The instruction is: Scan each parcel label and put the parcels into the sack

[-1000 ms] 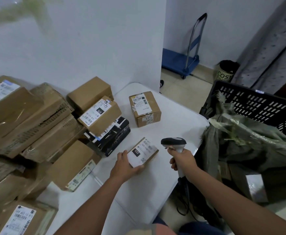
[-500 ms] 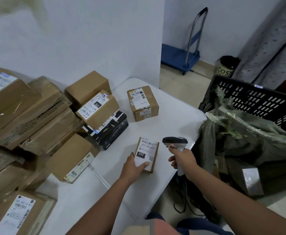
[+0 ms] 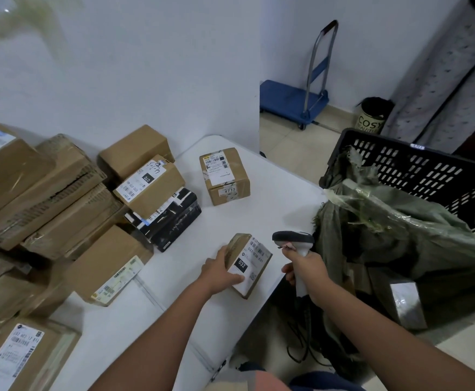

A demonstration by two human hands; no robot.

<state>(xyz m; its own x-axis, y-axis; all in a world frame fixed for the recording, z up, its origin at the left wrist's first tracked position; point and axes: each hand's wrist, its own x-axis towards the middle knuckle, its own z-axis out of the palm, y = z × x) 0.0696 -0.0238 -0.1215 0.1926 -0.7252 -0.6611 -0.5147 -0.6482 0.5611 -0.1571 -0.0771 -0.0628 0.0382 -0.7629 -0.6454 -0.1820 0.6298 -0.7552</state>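
Observation:
A small cardboard parcel (image 3: 254, 259) with a white label marked 032 lies near the right edge of the white table (image 3: 273, 218). My left hand (image 3: 220, 270) grips its left side, thumb over the label. My right hand (image 3: 305, 268) holds a grey barcode scanner (image 3: 294, 239) by its handle, its head just right of the parcel's top. The green sack (image 3: 399, 235) sits open in a black crate (image 3: 416, 173) to the right, with a shiny parcel (image 3: 405, 303) inside. Another labelled box (image 3: 225, 176) marked 4713 stands further back on the table.
Several brown parcels (image 3: 47, 198) are piled on the left, with a black box (image 3: 171, 221) among them. A scanner cable (image 3: 301, 334) hangs off the table edge. A blue hand trolley (image 3: 295, 103) and a dark bin (image 3: 373, 117) stand on the floor behind.
My left hand turned the small 032 parcel and slid it right toward the table edge, so its label now faces the scanner. The right hand with the scanner stayed nearly in place.

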